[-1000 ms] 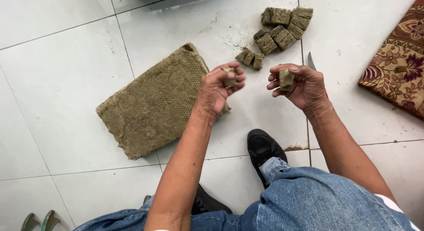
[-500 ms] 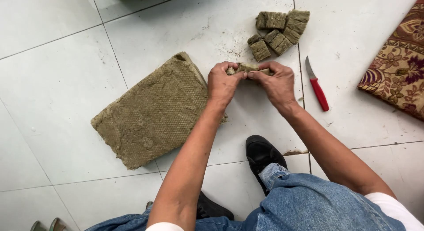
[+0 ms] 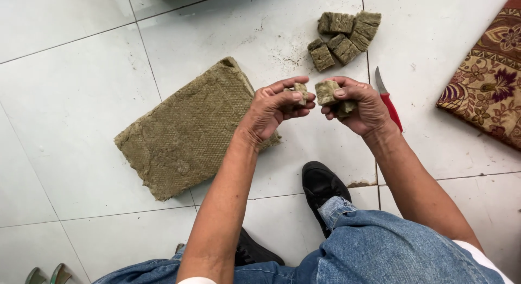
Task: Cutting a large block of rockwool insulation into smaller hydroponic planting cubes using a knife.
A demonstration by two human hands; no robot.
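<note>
My left hand (image 3: 274,107) pinches a small olive-brown fibrous chunk (image 3: 300,92) between thumb and fingers. My right hand (image 3: 355,105) grips a larger cube of the same fibrous material (image 3: 327,92), with more of it showing under the fingers. The two hands are held a little apart above the white tiled floor. Below and left of my left hand lies a big flat slab of the fibrous material (image 3: 187,129). A pile of several cut cubes (image 3: 343,37) sits on the floor beyond my hands.
A knife with a red handle (image 3: 389,102) lies on the tiles just right of my right hand. A patterned rug (image 3: 485,80) covers the floor at the right. My black shoe (image 3: 322,189) and jeans-clad legs fill the bottom.
Half a second ago both hands were pressed together on one piece; now they have pulled apart, each holding a separate piece.
</note>
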